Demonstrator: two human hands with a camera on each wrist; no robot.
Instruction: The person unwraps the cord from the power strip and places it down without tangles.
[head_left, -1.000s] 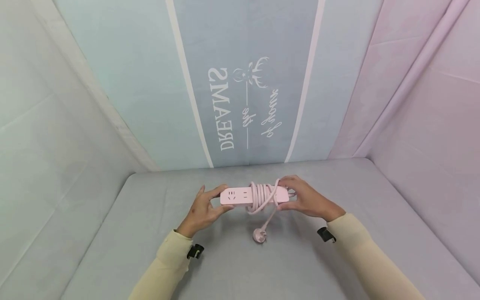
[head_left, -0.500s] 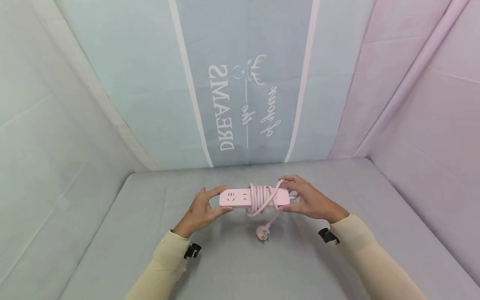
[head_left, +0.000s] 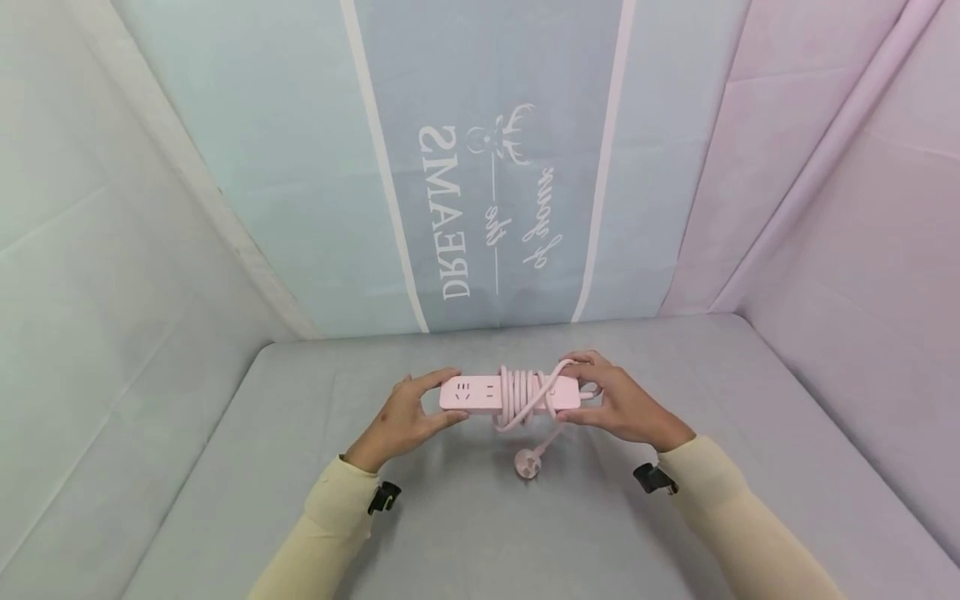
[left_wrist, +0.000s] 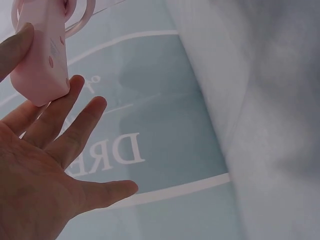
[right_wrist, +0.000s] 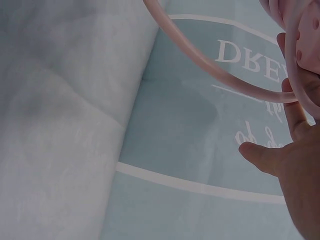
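Power strip [head_left: 510, 394], pink smooth plastic, long rounded bar, held level above grey cloth-covered table [head_left: 225, 500], sockets facing up. Left hand [head_left: 405, 421] grips left end, thumb on near edge, fingers on far edge. Right hand [head_left: 618, 404] grips right end, fingers curled round it. Cord [head_left: 525, 392], pink, glossy, wound in several tight loops round middle of strip. Round plug [head_left: 527, 463] dangles below on loose cord. Backdrop [head_left: 487, 208] soft matte cloth, pale blue with white stripes and lettering.
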